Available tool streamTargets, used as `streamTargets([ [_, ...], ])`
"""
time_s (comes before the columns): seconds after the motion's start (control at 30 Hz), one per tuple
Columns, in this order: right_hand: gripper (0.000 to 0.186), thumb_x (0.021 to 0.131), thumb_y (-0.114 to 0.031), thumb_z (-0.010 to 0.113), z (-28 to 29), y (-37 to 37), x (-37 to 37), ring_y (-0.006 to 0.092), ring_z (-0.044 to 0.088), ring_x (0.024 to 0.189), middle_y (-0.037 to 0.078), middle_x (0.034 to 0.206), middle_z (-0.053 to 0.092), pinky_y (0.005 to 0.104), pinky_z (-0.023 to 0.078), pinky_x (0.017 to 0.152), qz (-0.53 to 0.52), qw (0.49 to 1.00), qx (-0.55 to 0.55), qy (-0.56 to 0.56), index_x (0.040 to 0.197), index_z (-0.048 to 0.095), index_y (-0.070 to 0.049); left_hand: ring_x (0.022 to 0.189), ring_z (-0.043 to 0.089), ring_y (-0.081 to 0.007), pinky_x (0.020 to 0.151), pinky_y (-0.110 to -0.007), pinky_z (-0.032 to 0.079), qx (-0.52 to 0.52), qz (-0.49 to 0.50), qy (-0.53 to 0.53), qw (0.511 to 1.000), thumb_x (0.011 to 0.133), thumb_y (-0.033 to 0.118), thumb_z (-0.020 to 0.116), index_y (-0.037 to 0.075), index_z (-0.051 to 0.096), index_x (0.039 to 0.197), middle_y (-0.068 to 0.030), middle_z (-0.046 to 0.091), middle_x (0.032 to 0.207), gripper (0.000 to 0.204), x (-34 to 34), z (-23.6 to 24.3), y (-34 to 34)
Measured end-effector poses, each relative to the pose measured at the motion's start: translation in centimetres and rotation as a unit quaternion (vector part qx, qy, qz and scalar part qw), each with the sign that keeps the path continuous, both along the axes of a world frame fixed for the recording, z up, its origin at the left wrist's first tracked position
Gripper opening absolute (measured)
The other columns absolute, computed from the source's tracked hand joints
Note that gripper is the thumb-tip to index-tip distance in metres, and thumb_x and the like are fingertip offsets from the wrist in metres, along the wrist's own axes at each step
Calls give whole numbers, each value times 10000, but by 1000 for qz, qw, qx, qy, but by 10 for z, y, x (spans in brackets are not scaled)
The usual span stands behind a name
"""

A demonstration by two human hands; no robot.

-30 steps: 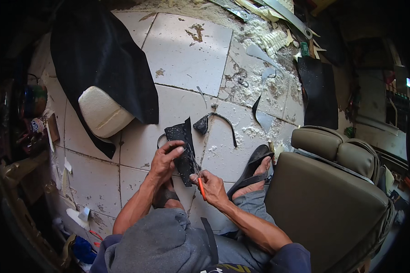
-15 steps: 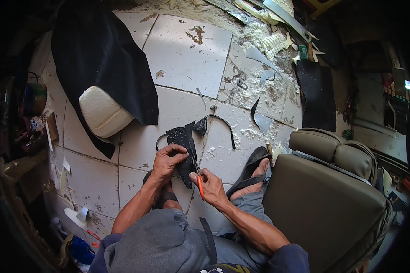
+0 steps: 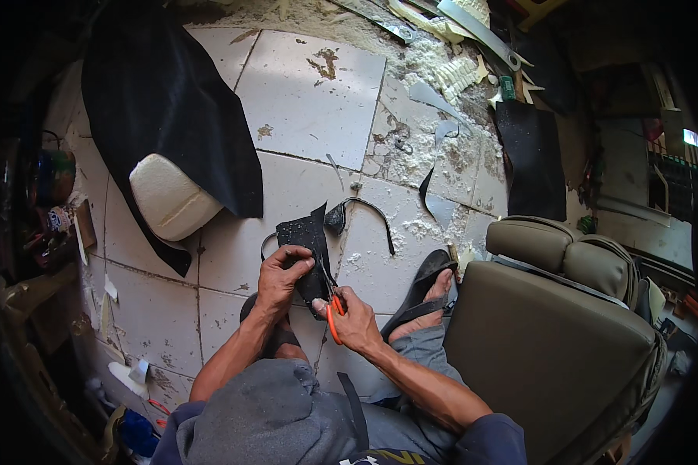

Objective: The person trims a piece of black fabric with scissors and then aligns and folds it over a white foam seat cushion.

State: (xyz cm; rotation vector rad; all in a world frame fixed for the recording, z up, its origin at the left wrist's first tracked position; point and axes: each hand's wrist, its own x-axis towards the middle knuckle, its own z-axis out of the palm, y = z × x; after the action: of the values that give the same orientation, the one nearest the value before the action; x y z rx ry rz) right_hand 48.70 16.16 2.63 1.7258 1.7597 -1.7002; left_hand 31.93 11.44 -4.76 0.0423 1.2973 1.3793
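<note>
Between my knees, above the tiles, is a piece of black sheet material [image 3: 309,234] dusted with white crumbs. My left hand [image 3: 281,280] pinches its left side, thumb and fingers closed on it. Orange-handled scissors [image 3: 333,319] are gripped in my right hand [image 3: 354,319], with their blades along the right part of the piece. The blade tips are partly hidden by the material. Just beyond, a curled black strip [image 3: 364,203] lies on the floor.
At the left, a large black sheet [image 3: 167,116] partly covers a cream foam block [image 3: 171,198]. An olive padded seat [image 3: 551,325] stands close on my right. Another black piece [image 3: 532,159], grey offcuts [image 3: 440,208] and foam crumbs [image 3: 419,147] lie on the far right floor.
The orange scissor handles have spread wider apart in my right hand. My left hand keeps its hold on the black piece. The whole view has shifted slightly.
</note>
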Motion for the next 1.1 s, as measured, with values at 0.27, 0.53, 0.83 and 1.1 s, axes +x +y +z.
streamTargets([
  [0.27, 682, 874, -521, 768, 1, -4, -2, 338, 664, 808, 222, 882, 649, 428, 530, 747, 17, 999, 41, 9, 1155, 576, 70, 889, 613, -79, 831, -230, 495, -12, 37, 16, 999, 878, 2, 751, 39, 719, 1041, 8, 684, 985, 169, 4, 2, -1],
  [0.53, 653, 855, -475, 801, -2, -3, 6, 329, 655, 839, 214, 938, 643, 426, 526, 764, 63, 993, 88, 36, 1158, 580, 59, 948, 603, -87, 859, -237, 501, -11, 60, 5, 998, 865, -14, 751, 44, 700, 1138, -10, 655, 1081, 284, -6, 0, 2],
  [0.83, 575, 870, -481, 788, -9, -6, 12, 221, 623, 645, 134, 700, 616, 376, 506, 604, 46, 997, 63, 20, 1045, 608, 37, 946, 606, -90, 844, -228, 515, -13, 67, -6, 998, 849, -17, 762, 42, 694, 1140, -13, 637, 1088, 305, -2, 1, 3],
  [1.1, 595, 885, -541, 749, -6, -5, 10, 255, 618, 616, 165, 661, 591, 402, 501, 602, 22, 999, 35, 21, 928, 589, 30, 901, 617, -80, 793, -222, 530, -5, 38, 49, 998, 876, 1, 746, 43, 688, 1149, -9, 653, 1054, 282, -2, 1, 1],
])
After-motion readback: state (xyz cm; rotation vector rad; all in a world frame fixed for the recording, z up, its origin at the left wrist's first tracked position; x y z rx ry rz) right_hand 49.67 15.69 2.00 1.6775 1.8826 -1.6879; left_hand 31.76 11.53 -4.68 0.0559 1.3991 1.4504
